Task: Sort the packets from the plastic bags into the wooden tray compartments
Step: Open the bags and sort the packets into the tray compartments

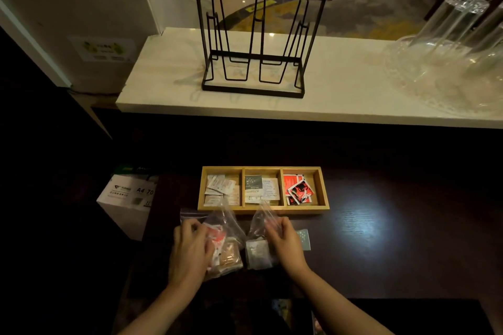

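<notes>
A wooden tray [324, 190] with three compartments sits on the dark table. Its left compartment holds white packets [220, 190], the middle one grey and white packets [261, 189], the right one red packets [298, 190]. Just in front lie two clear plastic bags. My left hand [190, 250] grips the left bag [227, 242], which holds red, white and brown packets. My right hand [284, 239] pinches the right bag [258, 250], which holds grey packets. One grey packet [304, 239] lies on the table, partly hidden behind my right hand.
A black wire rack [254, 43] with a wooden bar stands on the white counter [340, 90] behind the table. Clear glassware [451, 51] sits at the counter's right. A white paper box [128, 198] stands left of the table.
</notes>
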A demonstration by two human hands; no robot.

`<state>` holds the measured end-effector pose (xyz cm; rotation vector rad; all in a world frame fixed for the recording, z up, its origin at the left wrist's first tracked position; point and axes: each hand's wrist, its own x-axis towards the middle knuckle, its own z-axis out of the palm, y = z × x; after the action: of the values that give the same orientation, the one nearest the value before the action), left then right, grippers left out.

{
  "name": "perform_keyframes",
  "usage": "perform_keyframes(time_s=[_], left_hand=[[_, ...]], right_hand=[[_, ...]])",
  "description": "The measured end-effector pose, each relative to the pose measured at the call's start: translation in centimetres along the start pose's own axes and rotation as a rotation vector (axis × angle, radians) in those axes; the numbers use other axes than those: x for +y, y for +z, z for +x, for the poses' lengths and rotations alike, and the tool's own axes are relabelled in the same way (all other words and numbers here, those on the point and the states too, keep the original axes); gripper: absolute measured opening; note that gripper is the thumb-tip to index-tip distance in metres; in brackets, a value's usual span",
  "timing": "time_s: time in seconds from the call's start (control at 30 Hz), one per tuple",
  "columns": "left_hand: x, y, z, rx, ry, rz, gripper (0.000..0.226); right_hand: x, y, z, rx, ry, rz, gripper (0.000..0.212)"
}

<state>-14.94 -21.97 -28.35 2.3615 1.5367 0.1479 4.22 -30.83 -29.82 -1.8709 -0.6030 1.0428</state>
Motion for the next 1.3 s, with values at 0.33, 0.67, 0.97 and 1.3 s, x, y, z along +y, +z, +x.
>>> perform_keyframes(time_s=[0.33, 0.67, 0.97, 1.3], left_hand=[[4.8, 1.9, 1.0, -0.112, 0.573, 0.028, 0.056], [6.0, 3.8, 1.0, -0.394, 0.707, 0.279, 0.076], [7.9, 0.8, 2.4, -0.299, 0.548, -0.015, 0.034], [13.2, -2.7, 3.3, -0.677, -0.243, -1.110, 0.020]], right_hand=[[0.1, -4.5, 0.7, 0.034, -0.012, -0.116, 0.012], [1.1, -8.3, 1.2, 0.198, -0.101, -0.517, 0.026], [-1.2, -10.6, 2.0, -0.003, 0.161, -0.275, 0.012], [-6.7, -7.2, -0.6, -0.203, 0.230, 0.116, 0.007]])
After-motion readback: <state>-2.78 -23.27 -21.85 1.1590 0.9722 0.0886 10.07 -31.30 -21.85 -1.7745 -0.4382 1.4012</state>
